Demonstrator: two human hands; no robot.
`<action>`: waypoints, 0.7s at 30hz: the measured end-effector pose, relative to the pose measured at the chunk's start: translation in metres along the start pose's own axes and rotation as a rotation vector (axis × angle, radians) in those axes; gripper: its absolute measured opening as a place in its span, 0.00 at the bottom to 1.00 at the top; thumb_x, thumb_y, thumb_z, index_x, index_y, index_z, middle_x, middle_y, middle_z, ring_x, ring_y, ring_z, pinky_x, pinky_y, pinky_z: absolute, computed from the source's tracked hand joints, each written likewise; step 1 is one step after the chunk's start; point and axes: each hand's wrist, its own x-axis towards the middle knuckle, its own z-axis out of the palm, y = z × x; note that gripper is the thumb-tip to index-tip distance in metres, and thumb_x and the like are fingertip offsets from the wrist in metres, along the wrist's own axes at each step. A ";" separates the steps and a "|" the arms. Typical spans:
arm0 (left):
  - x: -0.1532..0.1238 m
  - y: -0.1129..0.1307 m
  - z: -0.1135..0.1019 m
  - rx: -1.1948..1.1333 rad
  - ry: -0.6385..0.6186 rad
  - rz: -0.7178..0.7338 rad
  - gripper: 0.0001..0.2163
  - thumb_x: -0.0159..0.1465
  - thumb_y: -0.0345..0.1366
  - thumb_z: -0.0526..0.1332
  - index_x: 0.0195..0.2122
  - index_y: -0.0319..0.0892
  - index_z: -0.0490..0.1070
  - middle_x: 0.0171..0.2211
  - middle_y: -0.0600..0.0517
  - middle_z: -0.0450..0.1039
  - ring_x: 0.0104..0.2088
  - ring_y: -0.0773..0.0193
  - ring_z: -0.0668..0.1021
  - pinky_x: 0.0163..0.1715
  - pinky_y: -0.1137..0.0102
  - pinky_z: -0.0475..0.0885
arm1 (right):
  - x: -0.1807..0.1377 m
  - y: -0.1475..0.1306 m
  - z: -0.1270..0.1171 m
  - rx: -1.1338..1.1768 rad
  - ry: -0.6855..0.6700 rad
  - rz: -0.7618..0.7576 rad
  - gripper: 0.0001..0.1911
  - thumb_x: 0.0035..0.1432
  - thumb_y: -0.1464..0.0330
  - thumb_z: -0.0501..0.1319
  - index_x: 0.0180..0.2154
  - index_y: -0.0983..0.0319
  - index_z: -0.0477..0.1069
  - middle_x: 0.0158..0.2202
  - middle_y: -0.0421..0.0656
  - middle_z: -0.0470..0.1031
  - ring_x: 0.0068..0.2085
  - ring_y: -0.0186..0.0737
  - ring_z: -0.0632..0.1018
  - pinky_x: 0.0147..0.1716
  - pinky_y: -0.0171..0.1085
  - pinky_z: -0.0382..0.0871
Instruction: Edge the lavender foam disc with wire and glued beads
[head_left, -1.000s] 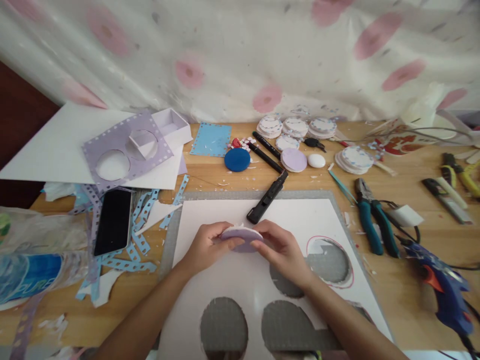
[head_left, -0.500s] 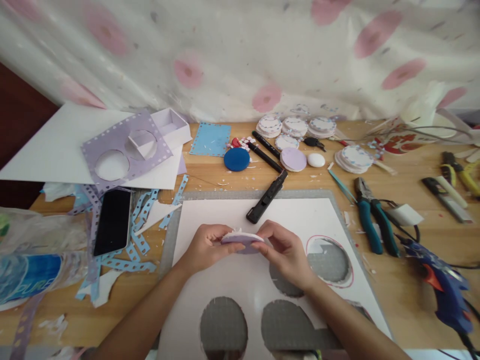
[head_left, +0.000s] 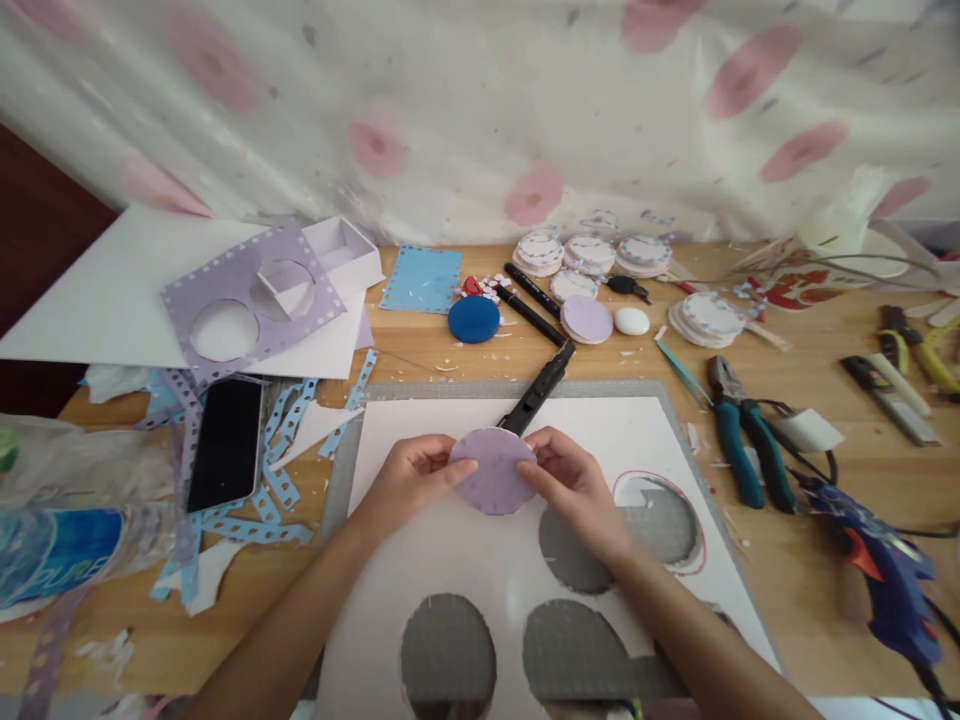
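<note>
A round lilac disc is held up between both hands, its lilac face turned towards me. My left hand pinches its left edge, thumb on the front. At the right edge my right hand grips it the same way; the fingers behind the disc are partly hidden. Below them lies a white foam sheet with several round holes cut through it, on a grey cutting mat. Just beyond the disc rests a black utility knife, its near end covered by the disc.
Farther back are a blue disc, another lilac disc and white disc stacks. Pliers and a blue glue gun lie right. To the left are a phone, paper scraps and a water bottle.
The disc has been tilted from nearly edge-on to showing its full lilac face. Both hands have turned with it and stayed near the same spot; it now covers the knife's near end.
</note>
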 end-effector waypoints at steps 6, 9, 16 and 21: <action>0.000 0.001 -0.001 0.011 -0.037 -0.021 0.12 0.52 0.39 0.70 0.33 0.37 0.75 0.30 0.51 0.76 0.31 0.65 0.75 0.32 0.73 0.69 | -0.001 0.001 -0.001 -0.033 -0.002 -0.029 0.09 0.57 0.62 0.63 0.32 0.61 0.68 0.28 0.38 0.67 0.29 0.32 0.68 0.29 0.31 0.62; 0.000 0.003 0.000 0.059 -0.091 -0.001 0.13 0.55 0.41 0.67 0.36 0.38 0.76 0.31 0.52 0.75 0.31 0.67 0.74 0.31 0.75 0.68 | -0.003 0.005 0.000 -0.080 -0.078 -0.034 0.08 0.57 0.63 0.63 0.33 0.61 0.68 0.29 0.38 0.68 0.30 0.32 0.69 0.30 0.31 0.63; -0.002 -0.004 0.001 0.116 -0.085 -0.029 0.13 0.55 0.42 0.68 0.33 0.36 0.75 0.25 0.55 0.70 0.25 0.71 0.70 0.25 0.77 0.63 | -0.002 0.005 0.002 -0.071 -0.067 0.044 0.12 0.57 0.60 0.63 0.30 0.62 0.68 0.26 0.37 0.65 0.27 0.31 0.66 0.25 0.31 0.59; -0.001 -0.009 0.001 0.127 -0.112 -0.009 0.15 0.55 0.43 0.67 0.36 0.35 0.76 0.26 0.53 0.72 0.26 0.69 0.72 0.26 0.75 0.64 | -0.002 0.001 0.002 -0.024 -0.061 0.027 0.12 0.56 0.61 0.64 0.28 0.62 0.67 0.26 0.37 0.64 0.27 0.30 0.64 0.25 0.31 0.57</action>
